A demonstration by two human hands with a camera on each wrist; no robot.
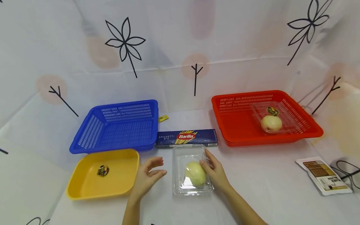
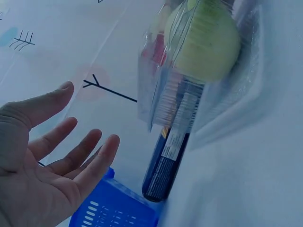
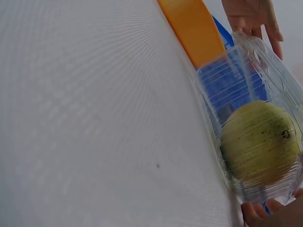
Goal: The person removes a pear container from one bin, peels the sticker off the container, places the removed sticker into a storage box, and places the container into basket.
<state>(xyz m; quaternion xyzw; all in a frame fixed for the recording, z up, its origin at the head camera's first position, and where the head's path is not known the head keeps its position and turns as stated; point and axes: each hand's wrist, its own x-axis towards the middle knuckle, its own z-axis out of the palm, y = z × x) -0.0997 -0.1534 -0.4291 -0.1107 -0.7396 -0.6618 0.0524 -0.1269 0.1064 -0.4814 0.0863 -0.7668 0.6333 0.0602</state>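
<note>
A clear plastic clamshell box [image 1: 182, 156] lies on the white cloth with a round, pale yellow-green fruit [image 1: 195, 173] inside. Along the box's right side, my right hand [image 1: 217, 173] grips the edge, thumb on top and fingers at the side. My left hand [image 1: 147, 178] hovers left of the box, apart from it. Its fingers are loosely bent and hold nothing, as the left wrist view also shows. In the right wrist view the fruit [image 3: 260, 142] shows dark specks through the ribbed plastic, and only some right fingertips appear at the bottom corner.
A blue spaghetti box [image 1: 187, 137] lies just behind the clamshell. Around stand a blue basket [image 1: 126, 147], a yellow tray [image 1: 104, 187] with a dark sticker, and a red basket [image 1: 233, 125] holding another boxed fruit [image 1: 271, 123]. A pouch [image 1: 323, 175] lies far right.
</note>
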